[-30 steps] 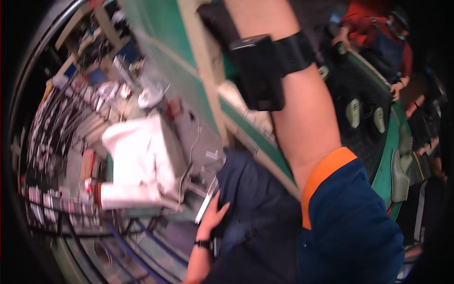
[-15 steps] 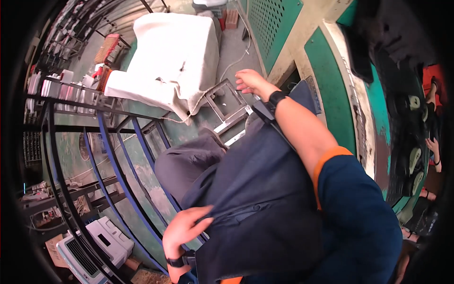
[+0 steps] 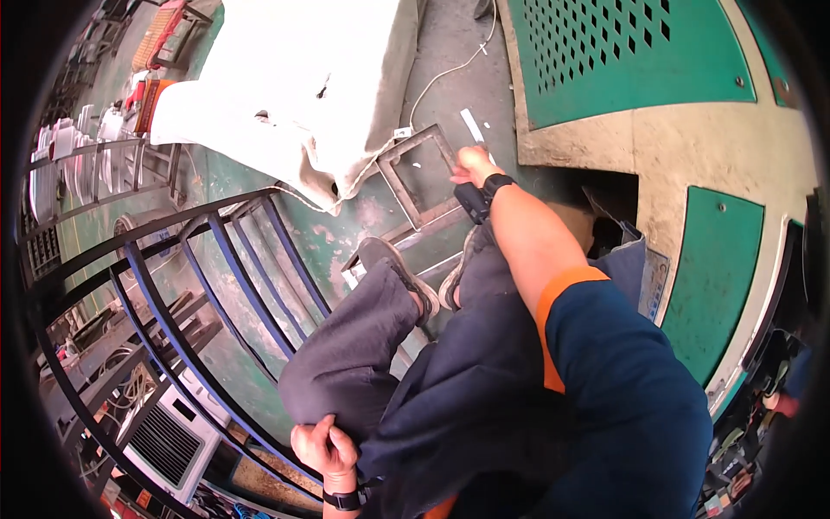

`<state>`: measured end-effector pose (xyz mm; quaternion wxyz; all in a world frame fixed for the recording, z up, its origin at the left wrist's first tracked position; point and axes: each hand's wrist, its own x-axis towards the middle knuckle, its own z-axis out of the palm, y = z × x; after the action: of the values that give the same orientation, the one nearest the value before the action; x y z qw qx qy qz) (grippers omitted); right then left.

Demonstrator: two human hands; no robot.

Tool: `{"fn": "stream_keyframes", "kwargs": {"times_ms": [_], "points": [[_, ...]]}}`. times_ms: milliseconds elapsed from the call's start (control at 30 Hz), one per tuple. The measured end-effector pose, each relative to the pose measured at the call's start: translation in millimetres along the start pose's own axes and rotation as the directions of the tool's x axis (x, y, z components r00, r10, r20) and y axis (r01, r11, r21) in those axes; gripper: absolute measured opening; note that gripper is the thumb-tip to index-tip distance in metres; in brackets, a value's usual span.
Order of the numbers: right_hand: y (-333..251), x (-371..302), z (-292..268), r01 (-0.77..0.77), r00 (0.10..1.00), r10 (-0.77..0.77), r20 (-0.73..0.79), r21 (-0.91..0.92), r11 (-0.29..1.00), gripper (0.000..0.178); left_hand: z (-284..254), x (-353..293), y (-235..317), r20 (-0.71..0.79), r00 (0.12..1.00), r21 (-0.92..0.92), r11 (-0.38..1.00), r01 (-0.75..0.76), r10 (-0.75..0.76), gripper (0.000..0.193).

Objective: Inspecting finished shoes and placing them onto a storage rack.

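My left hand is closed and rests at my left trouser leg, beside the edge of a dark apron. Whether its curled fingers hold any cloth is hidden. Stretched forward, my right hand is above the floor with its fingers curled in. A thin white strip shows just beyond it; I cannot tell whether the hand touches it. Close by on the left is a rectangular metal frame low over the floor. Both wrists wear black bands.
Blue metal rails stand at my left, with a white and grey vented machine beyond. A white cloth drapes a large block ahead. A cable lies on the floor. On the right is a green and cream machine housing with a dark opening.
The view has shifted, with my shoes and more floor now showing. My left hand has left the apron's raised edge and curled on my thigh. The white strip now shows by my right hand.
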<state>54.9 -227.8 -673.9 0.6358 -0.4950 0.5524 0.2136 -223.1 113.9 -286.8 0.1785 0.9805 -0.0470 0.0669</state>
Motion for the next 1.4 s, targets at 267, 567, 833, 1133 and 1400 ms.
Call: {"fn": "stream_keyframes", "kwargs": {"times_ms": [267,567,833,1133,1400], "points": [[-125.3,-107.9,-143.2,0.296,0.755,-0.649,-0.092,-0.836,0.463,0.032,11.3,6.0,7.9,-0.106,0.99,-0.114,0.988,-0.108,0.096,0.017],[-37.4,-332.8,-130.7,0.402,0.664,-0.675,0.322,-0.915,-0.04,0.027,15.3,10.1,51.8,0.464,0.672,-0.312,0.817,-0.485,0.577,0.046],[52.9,-367.7,-81.5,0.507,0.612,-0.581,0.537,-0.83,-0.234,0.026,22.0,-41.2,49.3,0.374,0.747,-0.351,0.829,-0.436,0.55,0.036],[63.7,-359.3,-56.2,0.49,0.702,-0.366,0.611,-0.788,-0.373,0.027,29.4,-37.5,74.0,0.293,0.712,-0.348,0.765,-0.542,0.637,0.023],[-91.9,-579.3,-247.9,0.609,0.072,-0.811,0.581,-0.669,-0.426,0.044,20.6,-3.1,87.9,0.401,0.631,-0.494,0.737,-0.462,0.664,0.037]]}}
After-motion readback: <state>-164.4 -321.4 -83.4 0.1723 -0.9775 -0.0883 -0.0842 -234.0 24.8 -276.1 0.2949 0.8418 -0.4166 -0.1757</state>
